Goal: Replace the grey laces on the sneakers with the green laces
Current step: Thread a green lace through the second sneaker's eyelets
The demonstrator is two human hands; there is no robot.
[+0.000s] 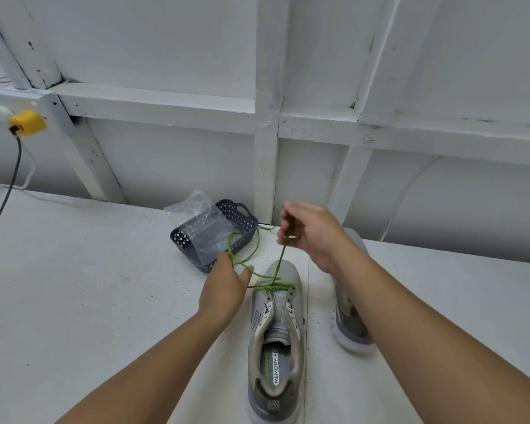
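A grey sneaker (276,341) stands on the white table, toe pointing away from me, its tongue open. A green lace (274,284) crosses its lowest eyelets near the toe. My right hand (311,237) is raised beyond the toe and pinches one end of the lace, pulled taut upward. My left hand (224,289), left of the toe, holds the other part of the lace, which loops loosely toward the basket. The second grey sneaker (349,325) lies to the right, largely hidden behind my right forearm.
A dark blue perforated basket (245,218) with a clear plastic bag (199,221) in it sits just beyond the sneaker's toe. A yellow plug (27,123) with a dark cable hangs at the far left wall. White wooden framing backs the table.
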